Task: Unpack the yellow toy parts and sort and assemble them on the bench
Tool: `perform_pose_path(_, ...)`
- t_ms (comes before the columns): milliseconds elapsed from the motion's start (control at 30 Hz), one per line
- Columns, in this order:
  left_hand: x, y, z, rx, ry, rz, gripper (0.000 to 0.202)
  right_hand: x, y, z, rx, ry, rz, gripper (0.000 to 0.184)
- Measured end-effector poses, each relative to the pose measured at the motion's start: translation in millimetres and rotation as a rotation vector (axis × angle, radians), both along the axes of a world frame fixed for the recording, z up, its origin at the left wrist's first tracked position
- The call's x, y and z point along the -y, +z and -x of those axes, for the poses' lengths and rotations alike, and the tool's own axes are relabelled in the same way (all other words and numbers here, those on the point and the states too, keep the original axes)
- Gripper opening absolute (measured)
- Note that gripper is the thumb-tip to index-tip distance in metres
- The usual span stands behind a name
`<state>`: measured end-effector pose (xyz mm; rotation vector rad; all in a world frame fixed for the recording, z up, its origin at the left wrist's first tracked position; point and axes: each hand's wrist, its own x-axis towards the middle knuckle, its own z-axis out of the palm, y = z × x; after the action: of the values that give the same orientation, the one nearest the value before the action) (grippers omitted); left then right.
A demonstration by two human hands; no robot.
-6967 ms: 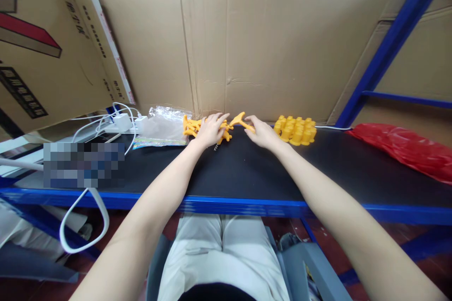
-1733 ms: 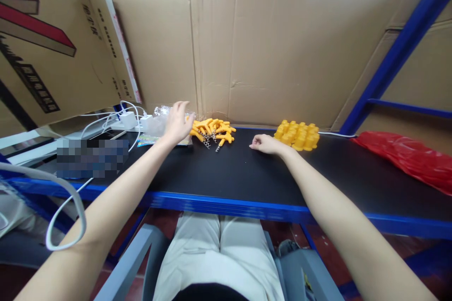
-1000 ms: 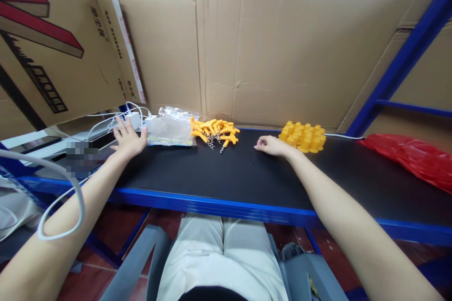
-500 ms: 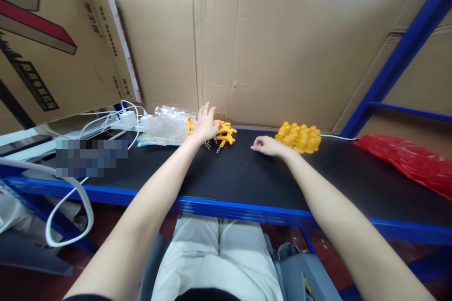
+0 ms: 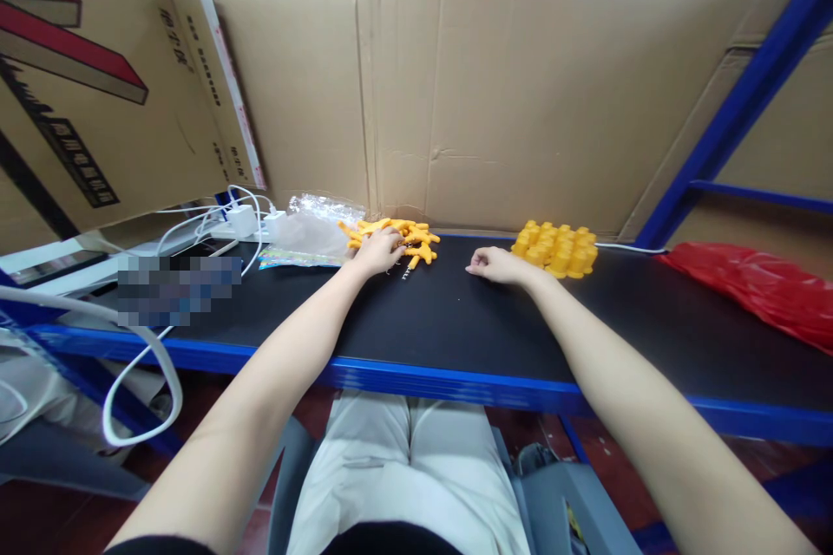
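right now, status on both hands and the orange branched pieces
Left hand at orange branched pieces, hiding some. Right hand curled beside yellow knobbed cluster. Clear plastic bag left of orange pieces.

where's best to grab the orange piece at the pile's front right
Likely the orange piece by its branched head, from the right: that end faces the right hand, the metal spiral points toward the person, and the left hand covers part of the pile.

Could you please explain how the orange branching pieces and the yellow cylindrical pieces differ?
The orange branching pieces lie in a jumbled pile; the yellow cylindrical pieces stand packed in a block. The left hand is on the orange branching pieces, while the yellow ones sit beside the right hand. Both groups rest on the black tabletop.
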<state>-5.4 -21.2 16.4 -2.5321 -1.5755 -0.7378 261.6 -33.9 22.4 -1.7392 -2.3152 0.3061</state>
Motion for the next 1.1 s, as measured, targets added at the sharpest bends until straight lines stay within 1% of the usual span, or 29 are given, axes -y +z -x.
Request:
perform_pose_path(100, 0.0, -3.8, -3.3, -0.047, 0.031, -0.072, 0.026, -0.5, -0.8, 0.0, -0.003, -0.001, 0.009, 0.013)
perform_pose_path(167, -1.9, -5.9, -3.9, -0.056, 0.040, -0.091, 0.026, -1.2, -1.3, -0.2, -0.001, 0.001, 0.006, 0.013)
perform_pose_path(333, -9.3, -9.1, -2.2, 0.008, 0.000, -0.118, 0.033, -2.0, -1.3, -0.4, 0.008, 0.005, -0.008, 0.013)
perform_pose_path(400, -11.4, -10.1, -1.5, 0.035, -0.009, -0.116, 0.031, -2.0, -1.2, -0.3, 0.002, 0.007, -0.010, 0.013)
perform_pose_path(600, -10.5, -12.3, -3.3, 0.087, 0.031, -0.082, 0.025, -2.6, -1.9, -0.6, -0.004, 0.005, -0.011, 0.012)
perform_pose_path(800, -7.3, -11.6, -5.6, 0.052, -0.004, -0.040, 0.027, -2.6, -2.6, -0.7, -0.001, 0.009, -0.017, 0.012)
perform_pose_path(900, -6.9, -10.7, -6.4, 0.050, 0.008, -0.025, 0.029, -0.7, -1.3, 0.1, 0.001, 0.008, -0.016, 0.012)
perform_pose_path(967, -7.6, -10.7, -6.8, 0.070, 0.018, -0.017, 0.026, 0.7, -0.2, 0.7, 0.005, 0.003, -0.015, 0.012)
perform_pose_path(1033, -9.6, -11.9, -7.0, 0.103, 0.021, -0.034, 0.021, 1.3, 0.3, 1.2, 0.008, 0.000, -0.011, 0.012)
perform_pose_path(1100, -12.9, -14.4, -6.9, 0.139, 0.002, -0.088, 0.017, 1.1, 0.3, 1.4, 0.008, -0.001, -0.011, 0.011)
